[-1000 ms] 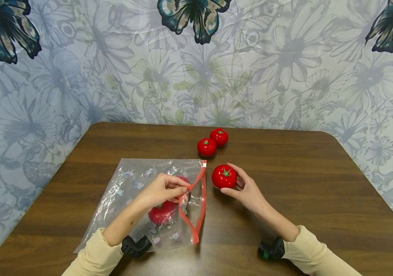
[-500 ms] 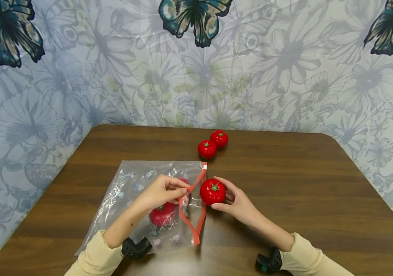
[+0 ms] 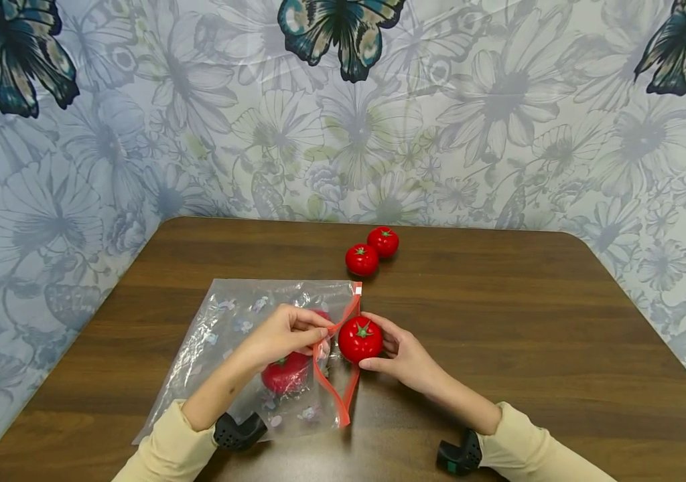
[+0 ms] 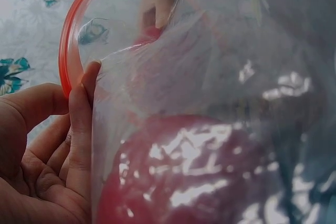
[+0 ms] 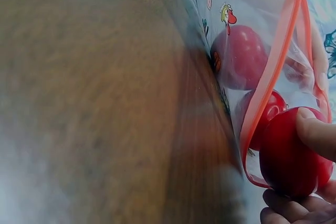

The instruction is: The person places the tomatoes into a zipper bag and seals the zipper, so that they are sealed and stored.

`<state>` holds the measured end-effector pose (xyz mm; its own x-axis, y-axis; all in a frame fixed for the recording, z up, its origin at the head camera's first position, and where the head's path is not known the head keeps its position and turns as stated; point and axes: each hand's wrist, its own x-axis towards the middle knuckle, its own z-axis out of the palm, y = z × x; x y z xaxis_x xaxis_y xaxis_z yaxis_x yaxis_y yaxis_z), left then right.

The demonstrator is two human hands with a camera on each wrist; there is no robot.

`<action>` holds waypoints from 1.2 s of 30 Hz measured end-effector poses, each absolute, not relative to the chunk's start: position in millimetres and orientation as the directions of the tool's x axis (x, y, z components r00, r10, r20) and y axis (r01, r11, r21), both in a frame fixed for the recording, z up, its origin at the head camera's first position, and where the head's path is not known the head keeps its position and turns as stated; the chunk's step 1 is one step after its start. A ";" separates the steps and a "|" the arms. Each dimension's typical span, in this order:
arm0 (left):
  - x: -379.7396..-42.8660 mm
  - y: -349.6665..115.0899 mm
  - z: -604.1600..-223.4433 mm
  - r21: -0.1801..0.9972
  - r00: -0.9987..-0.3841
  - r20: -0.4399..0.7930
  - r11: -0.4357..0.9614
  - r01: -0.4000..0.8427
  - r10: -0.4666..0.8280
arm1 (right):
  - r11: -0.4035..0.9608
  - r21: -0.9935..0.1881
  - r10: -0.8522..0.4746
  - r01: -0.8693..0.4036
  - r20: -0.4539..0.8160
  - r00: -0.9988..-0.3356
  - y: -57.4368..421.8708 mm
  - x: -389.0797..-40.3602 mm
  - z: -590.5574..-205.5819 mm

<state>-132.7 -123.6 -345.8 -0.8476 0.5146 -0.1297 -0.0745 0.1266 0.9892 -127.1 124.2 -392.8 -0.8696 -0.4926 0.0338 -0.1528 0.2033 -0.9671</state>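
A clear zip bag (image 3: 192, 375) with an orange-red zip edge lies on the table, its mouth spread toward the right. My left hand (image 3: 285, 335) pinches the upper zip edge (image 4: 65, 56) between thumb and fingers. Inside the bag sits a red tomato (image 3: 285, 375); the right wrist view shows another bagged tomato (image 5: 265, 116) close to the mouth. With thumb and fingers round its right side, my right hand (image 3: 406, 358) holds a tomato (image 3: 360, 340) at the bag's opening, over the lower zip edge. Part of that hand shows through the plastic in the left wrist view.
Two more tomatoes, a nearer one (image 3: 362, 260) and a farther one (image 3: 382, 242), stand side by side beyond the bag. The brown wooden table (image 3: 530, 321) stretches to a flowered backdrop (image 3: 469, 134) with butterflies behind its far edge.
My right hand has brought its tomato left and toward me, from beside the bag to its mouth. The left hand keeps its pinch on the zip edge, almost still.
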 end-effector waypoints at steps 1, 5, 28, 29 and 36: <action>-132.6 -123.7 -345.7 0.989 -0.848 -0.130 0.128 -0.074 0.515 | 0.207 -0.965 -0.497 -0.159 0.036 -0.867 123.3 -127.3 -393.0; -132.3 -123.7 -345.1 0.989 -0.846 -0.129 0.126 -0.074 0.517 | 0.231 -0.959 -0.498 -0.165 0.029 -0.867 120.3 -127.9 -393.6; -133.0 -123.0 -345.6 0.992 -0.841 -0.117 0.095 -0.078 0.528 | 0.313 -0.918 -0.508 -0.245 0.056 -0.859 113.8 -126.1 -397.4; -132.9 -123.1 -345.8 0.992 -0.841 -0.116 0.095 -0.077 0.528 | 0.324 -0.914 -0.507 -0.243 0.049 -0.861 113.7 -125.7 -397.0; -132.4 -122.8 -346.6 0.993 -0.841 -0.117 0.089 -0.082 0.529 | 0.361 -0.891 -0.513 -0.277 0.059 -0.856 118.2 -122.5 -394.0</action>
